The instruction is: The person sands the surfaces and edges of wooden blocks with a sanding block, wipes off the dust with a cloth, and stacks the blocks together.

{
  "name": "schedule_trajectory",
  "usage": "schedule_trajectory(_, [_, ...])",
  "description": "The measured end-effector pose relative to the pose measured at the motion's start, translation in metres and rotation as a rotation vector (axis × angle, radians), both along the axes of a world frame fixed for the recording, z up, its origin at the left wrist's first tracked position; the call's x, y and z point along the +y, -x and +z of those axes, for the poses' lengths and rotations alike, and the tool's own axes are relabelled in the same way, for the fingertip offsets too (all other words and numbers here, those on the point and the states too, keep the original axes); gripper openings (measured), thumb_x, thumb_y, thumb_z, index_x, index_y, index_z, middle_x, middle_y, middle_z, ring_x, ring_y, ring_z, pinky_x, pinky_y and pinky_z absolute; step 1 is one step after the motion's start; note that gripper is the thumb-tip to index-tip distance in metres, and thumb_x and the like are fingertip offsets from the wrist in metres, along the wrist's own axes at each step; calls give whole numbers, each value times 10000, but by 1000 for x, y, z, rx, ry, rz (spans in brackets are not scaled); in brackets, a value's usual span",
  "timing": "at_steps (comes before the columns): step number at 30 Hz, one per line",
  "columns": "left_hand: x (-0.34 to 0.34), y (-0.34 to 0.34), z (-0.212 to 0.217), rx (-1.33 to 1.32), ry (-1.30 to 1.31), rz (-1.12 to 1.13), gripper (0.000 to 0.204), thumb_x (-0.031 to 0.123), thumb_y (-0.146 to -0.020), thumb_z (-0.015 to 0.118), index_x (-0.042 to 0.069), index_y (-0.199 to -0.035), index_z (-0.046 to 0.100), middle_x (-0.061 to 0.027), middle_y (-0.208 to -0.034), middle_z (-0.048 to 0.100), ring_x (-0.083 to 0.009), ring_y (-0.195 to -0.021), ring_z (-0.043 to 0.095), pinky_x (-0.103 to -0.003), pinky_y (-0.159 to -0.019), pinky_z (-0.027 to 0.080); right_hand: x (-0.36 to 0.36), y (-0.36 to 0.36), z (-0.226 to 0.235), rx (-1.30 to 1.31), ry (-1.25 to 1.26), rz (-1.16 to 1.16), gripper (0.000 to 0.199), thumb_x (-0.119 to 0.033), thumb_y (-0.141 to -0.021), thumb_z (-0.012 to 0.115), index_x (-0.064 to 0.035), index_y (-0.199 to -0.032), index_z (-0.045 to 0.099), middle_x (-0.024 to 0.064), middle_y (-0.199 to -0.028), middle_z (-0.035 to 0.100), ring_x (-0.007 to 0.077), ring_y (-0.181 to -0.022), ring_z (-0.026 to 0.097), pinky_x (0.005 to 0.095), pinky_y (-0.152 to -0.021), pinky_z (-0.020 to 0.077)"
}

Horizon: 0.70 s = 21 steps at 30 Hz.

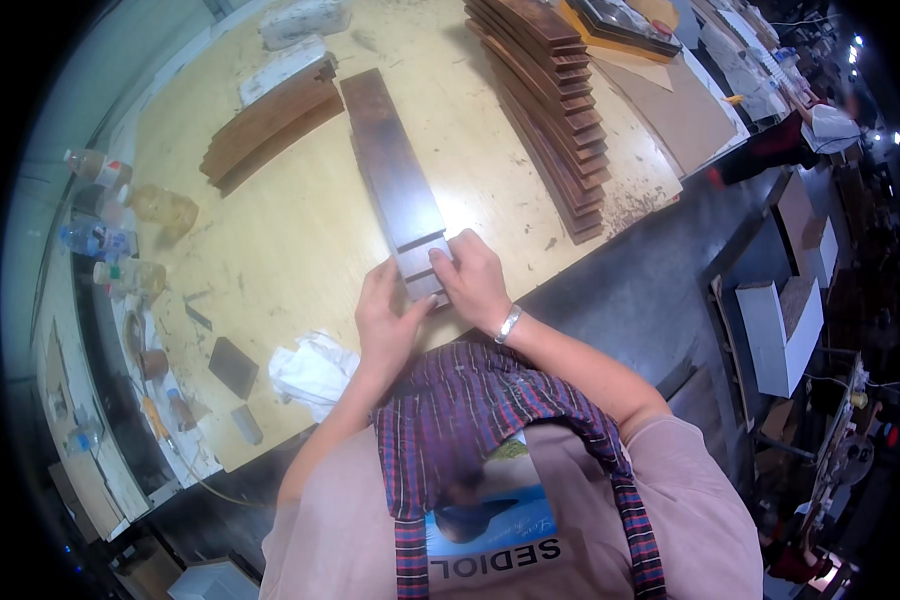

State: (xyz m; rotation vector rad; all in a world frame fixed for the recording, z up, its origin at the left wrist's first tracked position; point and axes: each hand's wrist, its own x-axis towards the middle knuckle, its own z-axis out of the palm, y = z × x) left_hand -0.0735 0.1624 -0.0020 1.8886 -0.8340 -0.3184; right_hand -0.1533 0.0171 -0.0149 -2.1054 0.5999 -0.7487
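Note:
A short stack of brown wooden boards [395,175] lies on the pale worktable, its near end, with stepped cuts, toward me. My left hand [382,315] is closed round the left side of that end, its thumb on the end piece. From the right, my right hand [475,285] grips the same end, thumb laid on top by the step. A silver bracelet [509,323] circles my right wrist. Whether a separate small piece sits between my fingers is hard to make out.
The worktable [300,235] bears a curved stack of boards [275,130] at left and a longer stack [555,120] at right. Several bottles [165,208] stand along the left edge. A white cloth [315,372] and dark flat block [233,367] lie near. Another person [832,128] is far right.

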Motion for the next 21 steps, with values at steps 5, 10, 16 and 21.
schedule_trajectory(5, [-1, -1, -4, 13, 29, 12, 659, 93, -756, 809, -47, -1349, 558, -210, -1245, 597, -346, -1158, 611, -393, -986, 492, 2, -1, 6, 17, 13, -18, 265, -237, -950, 643, 17, -889, 598, 194, -852, 554, 396, -734, 601, 484, -648, 486])
schedule_trajectory(10, [-2, -2, -14, 39, 59, 38, 650, 103, -749, 812, -41, -1327, 552, -200, -1203, 605, -344, -1126, 623, -403, -965, 500, 0, -7, 6, 25, 71, 6, 249, -224, -949, 629, 18, -910, 589, 194, -879, 563, 400, -747, 612, 478, -652, 500])
schedule_trajectory(16, [-5, -4, -7, 88, -17, 63, 667, 118, -742, 824, -23, -1328, 540, -192, -1197, 598, -337, -1118, 628, -404, -953, 508, -9, -9, 12, 79, -5, 78, 244, -210, -959, 609, 35, -966, 599, 200, -904, 567, 394, -750, 602, 453, -678, 504])
schedule_trajectory(21, [1, -3, 0, -5, -9, -39, 728, 127, -724, 839, -20, -1362, 519, -205, -1265, 563, -362, -1157, 604, -417, -952, 510, -8, 8, -1, -89, -36, 110, 244, -174, -972, 568, 48, -1070, 595, 199, -885, 551, 386, -776, 568, 429, -726, 486])
